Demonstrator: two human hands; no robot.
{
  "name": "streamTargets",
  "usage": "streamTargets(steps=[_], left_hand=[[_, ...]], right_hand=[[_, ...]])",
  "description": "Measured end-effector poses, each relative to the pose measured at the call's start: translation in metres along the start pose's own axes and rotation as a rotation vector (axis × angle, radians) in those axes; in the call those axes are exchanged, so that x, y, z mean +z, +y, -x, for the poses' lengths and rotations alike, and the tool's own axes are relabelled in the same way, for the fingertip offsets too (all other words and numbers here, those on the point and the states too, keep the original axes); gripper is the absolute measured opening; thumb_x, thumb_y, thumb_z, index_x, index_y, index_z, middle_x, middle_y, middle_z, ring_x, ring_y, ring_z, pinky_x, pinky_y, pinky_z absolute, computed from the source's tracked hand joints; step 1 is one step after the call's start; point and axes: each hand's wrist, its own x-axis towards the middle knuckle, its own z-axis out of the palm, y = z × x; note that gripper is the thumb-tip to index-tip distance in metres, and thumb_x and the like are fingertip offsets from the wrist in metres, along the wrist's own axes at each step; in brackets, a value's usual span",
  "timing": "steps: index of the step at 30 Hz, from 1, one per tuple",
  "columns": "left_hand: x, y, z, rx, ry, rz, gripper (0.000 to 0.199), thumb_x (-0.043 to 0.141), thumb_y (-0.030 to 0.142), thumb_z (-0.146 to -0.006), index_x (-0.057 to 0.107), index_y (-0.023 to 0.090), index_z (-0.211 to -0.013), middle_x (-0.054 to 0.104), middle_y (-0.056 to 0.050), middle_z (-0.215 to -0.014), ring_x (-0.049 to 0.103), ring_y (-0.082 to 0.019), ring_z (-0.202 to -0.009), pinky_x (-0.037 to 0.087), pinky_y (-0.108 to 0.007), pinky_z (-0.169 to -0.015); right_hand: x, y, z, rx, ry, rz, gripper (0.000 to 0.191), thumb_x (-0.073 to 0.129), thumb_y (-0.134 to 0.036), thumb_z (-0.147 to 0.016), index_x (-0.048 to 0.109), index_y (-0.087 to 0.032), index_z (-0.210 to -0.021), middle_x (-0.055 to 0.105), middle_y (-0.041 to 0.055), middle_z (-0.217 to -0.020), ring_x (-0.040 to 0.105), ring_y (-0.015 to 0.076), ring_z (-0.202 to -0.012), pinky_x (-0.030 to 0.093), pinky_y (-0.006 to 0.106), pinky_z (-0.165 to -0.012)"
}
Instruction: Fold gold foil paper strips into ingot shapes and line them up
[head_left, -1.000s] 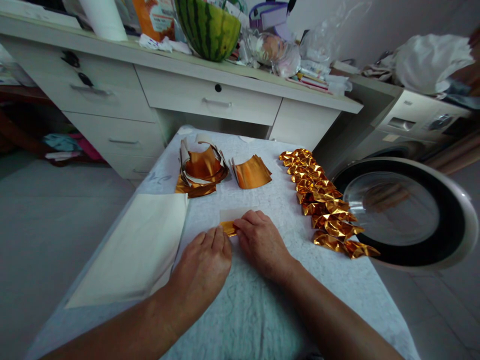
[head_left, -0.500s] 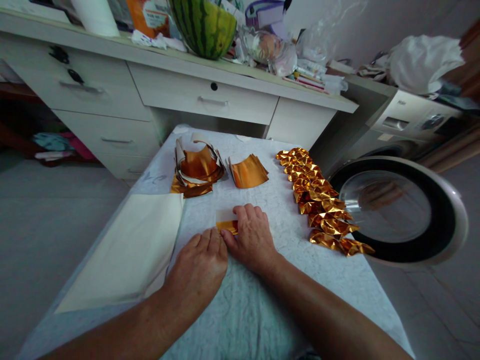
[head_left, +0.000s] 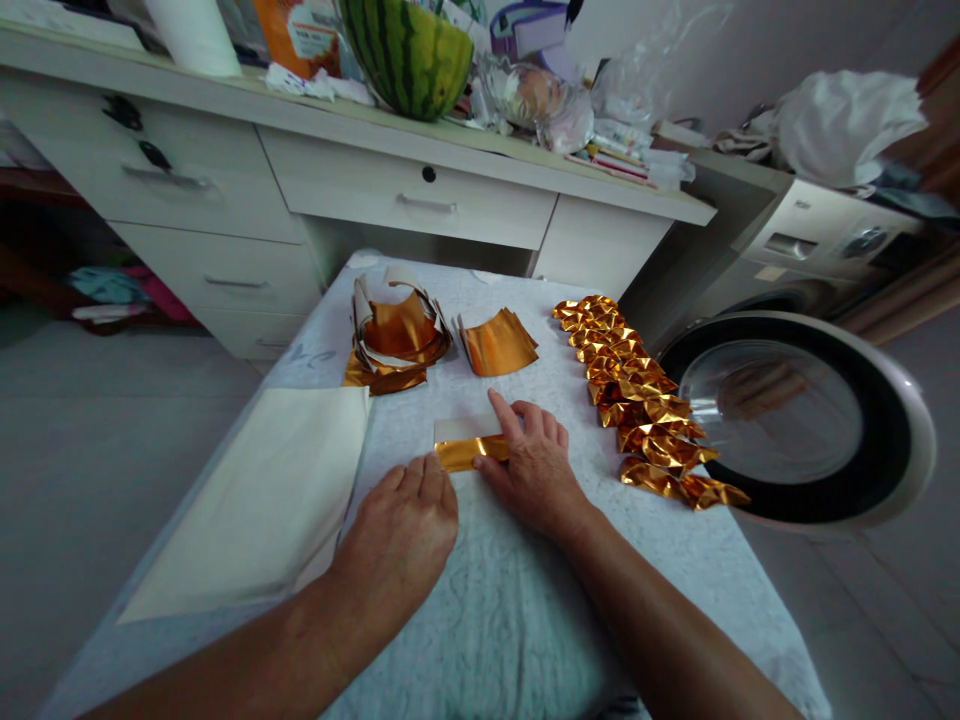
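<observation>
A sheet of gold foil paper (head_left: pixel 466 454) lies on the cloth-covered table, folded so that a gold band runs along its near side and the pale back shows behind. At its left end, my left hand (head_left: pixel 409 515) is closed, with curled fingers pinching the near corner. My right hand (head_left: pixel 536 462) rests across the right end with fingers spread, its thumb on the near folded edge and its index finger pointing forward. The right hand covers that end of the sheet. Beyond my hands sits a small stack of curved gold sheets (head_left: pixel 499 343).
A larger curled bundle of gold paper (head_left: pixel 399 330) stands at the table's back left. Folded gold foil pieces (head_left: pixel 645 395) form a row on the right. Cream paper (head_left: pixel 259 500) lies left. An open washing machine door (head_left: pixel 795 415) stands beside the table's right edge.
My right hand has slid right along the folded edge, and its index finger has straightened forward. More of the gold band now shows. The left hand has barely moved.
</observation>
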Motion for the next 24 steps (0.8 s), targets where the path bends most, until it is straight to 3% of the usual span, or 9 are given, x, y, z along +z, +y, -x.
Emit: streamTargets(steps=[7,17,24], left_hand=[[-0.001,-0.001,0.0,0.006,0.008,0.001,0.041,0.046,-0.004,-0.076,0.073,0.002,-0.106,0.072,-0.023,-0.108,0.07,-0.031,-0.095,0.059,-0.038,-0.078],[0.0,-0.003,0.001,-0.017,0.026,0.025,0.039,0.047,-0.006,-0.076,0.074,0.003,-0.103,0.072,-0.023,-0.107,0.071,-0.029,-0.095,0.06,-0.038,-0.08],[-0.004,-0.007,0.003,-0.04,0.056,0.096,0.035,0.045,-0.005,-0.076,0.074,0.006,-0.091,0.074,-0.019,-0.098,0.072,-0.028,-0.084,0.061,-0.04,-0.076]], right_hand=[[-0.011,0.02,-0.001,0.05,-0.109,0.026,0.082,0.063,-0.044,-0.084,0.024,-0.027,-0.154,0.041,0.0136,-0.144,0.038,0.033,-0.129,0.032,0.051,-0.106],[-0.029,0.027,-0.006,0.053,-0.257,-0.033,0.078,0.06,-0.029,-0.086,0.023,-0.028,-0.154,0.037,0.0125,-0.148,0.034,0.0306,-0.135,0.029,0.049,-0.11],[-0.029,0.037,-0.005,0.016,-0.221,-0.125,0.077,0.059,-0.025,-0.083,0.024,-0.019,-0.152,0.038,0.015,-0.147,0.035,0.0314,-0.133,0.029,0.051,-0.109]])
